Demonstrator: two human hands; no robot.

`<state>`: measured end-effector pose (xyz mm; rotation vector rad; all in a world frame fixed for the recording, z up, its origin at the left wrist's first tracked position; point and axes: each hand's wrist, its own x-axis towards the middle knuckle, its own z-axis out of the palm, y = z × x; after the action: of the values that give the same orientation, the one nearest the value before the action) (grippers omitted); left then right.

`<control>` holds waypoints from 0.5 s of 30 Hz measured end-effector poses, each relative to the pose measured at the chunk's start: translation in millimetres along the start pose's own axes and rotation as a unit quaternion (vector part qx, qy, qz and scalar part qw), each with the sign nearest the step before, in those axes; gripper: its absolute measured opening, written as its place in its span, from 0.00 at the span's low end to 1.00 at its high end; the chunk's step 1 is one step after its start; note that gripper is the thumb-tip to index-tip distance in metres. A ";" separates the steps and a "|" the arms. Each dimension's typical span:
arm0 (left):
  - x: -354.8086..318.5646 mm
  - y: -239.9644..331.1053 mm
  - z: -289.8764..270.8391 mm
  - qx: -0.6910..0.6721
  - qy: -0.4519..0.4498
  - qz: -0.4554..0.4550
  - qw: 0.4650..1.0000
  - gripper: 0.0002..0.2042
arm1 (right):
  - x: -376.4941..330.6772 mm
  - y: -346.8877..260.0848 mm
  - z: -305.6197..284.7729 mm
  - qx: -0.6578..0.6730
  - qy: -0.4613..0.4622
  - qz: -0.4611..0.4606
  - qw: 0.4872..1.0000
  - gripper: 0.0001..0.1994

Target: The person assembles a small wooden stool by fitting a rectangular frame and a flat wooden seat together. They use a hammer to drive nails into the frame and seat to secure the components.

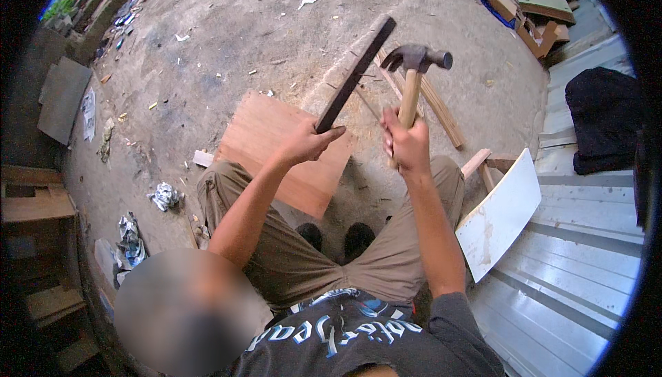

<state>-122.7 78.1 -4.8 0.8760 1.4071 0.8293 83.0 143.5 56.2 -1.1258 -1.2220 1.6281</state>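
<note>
My left hand (310,144) is closed around the lower end of a dark wooden strip (357,74), which slants up and to the right. Several thin nails stick out of its sides. In my right hand (408,144) is a claw hammer (412,91), gripped by its pale wooden handle, head up and a short way right of the strip. Hammer and strip are apart. Below my left hand, a reddish plywood board (283,149) lies on the floor, partly covered by my hand and leg.
Long thin wood strips (438,111) lie on the concrete floor beyond my hands. A white panel (500,215) leans by my right knee, near corrugated metal sheeting (586,239). Crumpled foil (164,196) is at left. Wood scraps (545,12) pile up far right.
</note>
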 end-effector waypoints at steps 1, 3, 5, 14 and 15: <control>1.5 -1.4 5.8 0.015 -0.010 0.001 1.000 0.14 | 8.8 -0.6 -0.5 -0.015 0.007 -0.012 1.000 0.16; 1.1 5.8 21.7 0.037 0.015 0.033 0.999 0.21 | 23.1 -4.6 2.5 -0.032 0.035 -0.017 0.999 0.20; 3.8 5.8 26.9 0.057 0.025 0.041 0.997 0.21 | 36.8 -1.2 6.4 -0.020 0.063 -0.028 0.997 0.21; 11.1 -10.6 35.9 0.189 0.184 0.166 0.950 0.16 | 34.1 29.6 4.2 0.142 0.057 0.024 0.988 0.12; 14.7 -19.8 35.7 0.210 0.188 0.177 0.943 0.14 | 30.9 33.3 7.4 0.162 0.053 0.034 0.985 0.12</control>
<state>-87.5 81.5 -29.9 1.3812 1.8324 1.0243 64.3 163.2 19.1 -1.0403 -0.8207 1.7198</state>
